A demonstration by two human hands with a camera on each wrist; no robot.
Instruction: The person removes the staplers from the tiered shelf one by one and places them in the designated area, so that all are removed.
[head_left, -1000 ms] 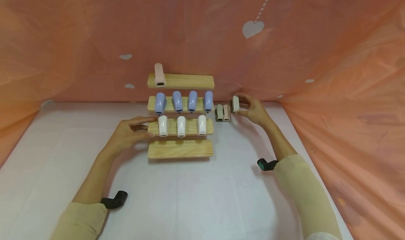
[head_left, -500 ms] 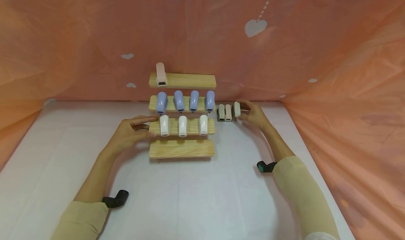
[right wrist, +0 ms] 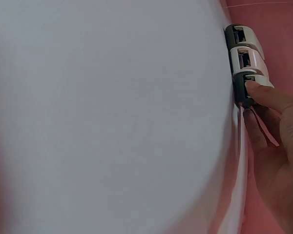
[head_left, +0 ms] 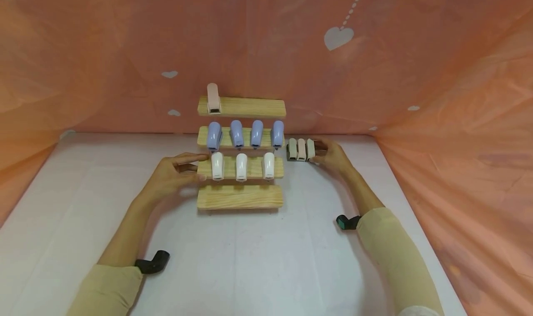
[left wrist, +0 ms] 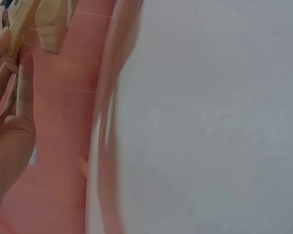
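Note:
In the head view my right hand pinches a pale green mini stapler at the table's far edge. It stands against a pink stapler, with another green stapler on the far side of that. The right wrist view shows my thumb on the front of the held stapler. My left hand grips the left end of a tiered wooden rack at its second tier from the bottom; the left wrist view shows the fingers around the wood.
On the rack stand one pink stapler on the top tier, several purple staplers below it and three white staplers under those. The bottom tier is bare. An orange-pink curtain hangs behind the white table.
My right hand has lowered the green stapler and moved it left, from apart to right beside the pink one. My left hand has kept its grip on the rack.

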